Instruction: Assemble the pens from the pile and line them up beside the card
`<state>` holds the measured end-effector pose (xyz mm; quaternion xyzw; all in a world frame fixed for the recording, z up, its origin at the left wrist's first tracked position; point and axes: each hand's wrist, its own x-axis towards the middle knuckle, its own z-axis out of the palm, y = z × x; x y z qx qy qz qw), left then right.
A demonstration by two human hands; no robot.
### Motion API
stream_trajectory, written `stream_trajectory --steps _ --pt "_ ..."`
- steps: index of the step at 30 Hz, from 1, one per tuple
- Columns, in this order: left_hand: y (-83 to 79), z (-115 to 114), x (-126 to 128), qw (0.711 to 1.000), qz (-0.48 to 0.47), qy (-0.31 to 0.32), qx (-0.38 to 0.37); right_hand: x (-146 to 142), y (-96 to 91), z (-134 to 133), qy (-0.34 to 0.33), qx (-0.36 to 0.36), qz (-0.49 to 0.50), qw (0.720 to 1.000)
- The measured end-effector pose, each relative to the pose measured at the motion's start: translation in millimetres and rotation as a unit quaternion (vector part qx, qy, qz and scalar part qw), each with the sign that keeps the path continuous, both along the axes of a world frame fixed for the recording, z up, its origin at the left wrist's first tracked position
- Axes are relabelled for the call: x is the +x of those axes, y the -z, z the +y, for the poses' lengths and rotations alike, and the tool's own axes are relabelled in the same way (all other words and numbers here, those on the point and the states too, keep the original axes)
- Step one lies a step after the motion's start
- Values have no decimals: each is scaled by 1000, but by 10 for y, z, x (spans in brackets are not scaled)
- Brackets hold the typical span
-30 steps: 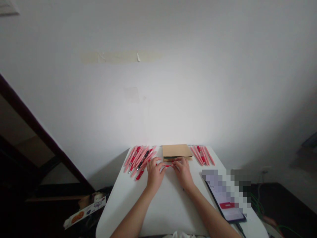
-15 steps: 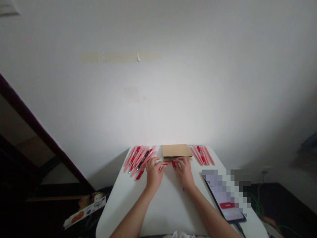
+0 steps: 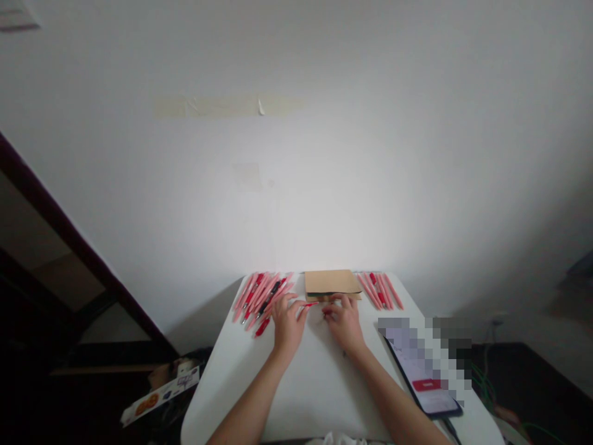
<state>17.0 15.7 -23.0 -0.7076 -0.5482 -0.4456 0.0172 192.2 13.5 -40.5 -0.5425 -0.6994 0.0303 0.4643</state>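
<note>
The left hand point(image 3: 288, 322) and the right hand point(image 3: 345, 322) meet over the white rectangular counter point(image 3: 315, 395), a little short of its far edge. The left grip is closed: thumb and fingertips pinch one end of a slim red plastic pen part point(image 3: 311, 304), which points level toward the right hand. The right grip is closed too, on a short red plastic piece point(image 3: 327, 312) just below the slim part's free end. Whether the two pieces touch is too small to tell.

The work looks like fitting together, or pulling apart, two pieces of one pen. It probably goes best with both wrists resting on the counter. The slim part wants pinching nearer its free end so it cannot flex, and the two pieces want lining up on one axis before any push or pull.

Working low matters as well. A dropped piece should land between the hands and not roll into the fanned heap of pink and red pens point(image 3: 262, 296) at the far left corner. The flat brown cardboard box point(image 3: 331, 282) sits at the far edge, with the smaller row of pink pens point(image 3: 380, 290) toward the far right corner.
</note>
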Motion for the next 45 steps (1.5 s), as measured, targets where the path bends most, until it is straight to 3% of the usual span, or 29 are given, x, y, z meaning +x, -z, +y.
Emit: stream_trajectory --steps 12,24,45 --pt "19 18 -17 1000 5 -11 14 -20 -32 -30 18 -7 -16 1000" --pt "-13 15 -14 1000 2 -15 19 17 -47 -40 22 -2 126 992" --pt "39 17 5 1000 5 11 -8 -1 -77 -59 -6 34 85 996"
